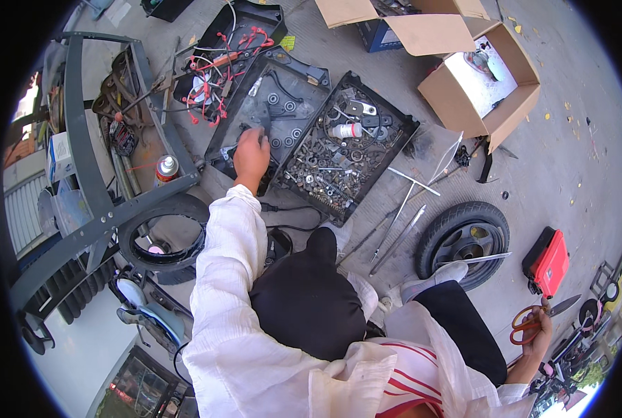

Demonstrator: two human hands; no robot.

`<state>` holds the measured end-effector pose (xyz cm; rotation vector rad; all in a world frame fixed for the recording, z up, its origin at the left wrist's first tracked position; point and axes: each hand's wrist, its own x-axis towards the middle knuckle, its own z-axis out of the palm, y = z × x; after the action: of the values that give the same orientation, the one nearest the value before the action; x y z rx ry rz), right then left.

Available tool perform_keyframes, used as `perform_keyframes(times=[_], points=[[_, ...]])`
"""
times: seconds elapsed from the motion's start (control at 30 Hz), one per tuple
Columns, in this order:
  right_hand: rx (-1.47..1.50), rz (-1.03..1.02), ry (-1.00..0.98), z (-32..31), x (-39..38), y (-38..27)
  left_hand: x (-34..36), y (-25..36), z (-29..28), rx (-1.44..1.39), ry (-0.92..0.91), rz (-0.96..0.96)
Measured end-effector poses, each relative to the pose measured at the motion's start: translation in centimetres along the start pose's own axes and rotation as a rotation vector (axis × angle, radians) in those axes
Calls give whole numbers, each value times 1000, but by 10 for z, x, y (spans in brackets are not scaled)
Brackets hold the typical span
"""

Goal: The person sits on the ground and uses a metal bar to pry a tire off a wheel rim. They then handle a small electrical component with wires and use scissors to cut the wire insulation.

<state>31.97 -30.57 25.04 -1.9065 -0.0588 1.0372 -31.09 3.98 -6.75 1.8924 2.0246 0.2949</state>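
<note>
My left hand (252, 155) reaches over a black plastic tray (304, 82), fingers curled together. A dark piece projects just beyond the fingertips; what they grip is hard to make out against the tray. In this tray lie several round rings and a curved black cable. Touching its right side is a second black tray (410, 127), full of loose bolts, nuts and other small metal parts, with a small white bottle (345, 131) on top. Far to the right, my right hand (542, 333) holds scissors (563, 306) by their orange handles, blades pointing outward and away from me.
A black case (272, 21) with red-ended cables stands at the back left. A grey metal frame (91, 153), a spray can (166, 169) and a tire (133, 244) are at left. Cardboard boxes (457, 111), a T-shaped wrench (412, 182), a wheel (432, 233) and a red case (553, 265) lie rightward.
</note>
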Motion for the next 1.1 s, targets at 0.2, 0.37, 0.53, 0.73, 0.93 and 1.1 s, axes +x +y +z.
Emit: perform_keyframes(times=[0.2, 0.37, 0.53, 0.73, 0.93, 1.1], points=[[-26, -5, -11, -4, 2, 4, 48, -15, -42, 275, 336, -102], [-37, -5, -13, 2, 4, 0, 62, -52, -31, 91, 103, -271], [-32, 0, -6, 2, 4, 2, 58, -37, -31, 39, 103, -249], [-43, 8, 11, 11, 3, 0, 64, -60, -30, -228, 399, -369], [-50, 28, 18, 11, 7, -1, 77, -123, -39, -625, 500, -672], [-64, 50, 58, 14, 4, 0, 92, -111, -47, -1128, 367, -771]])
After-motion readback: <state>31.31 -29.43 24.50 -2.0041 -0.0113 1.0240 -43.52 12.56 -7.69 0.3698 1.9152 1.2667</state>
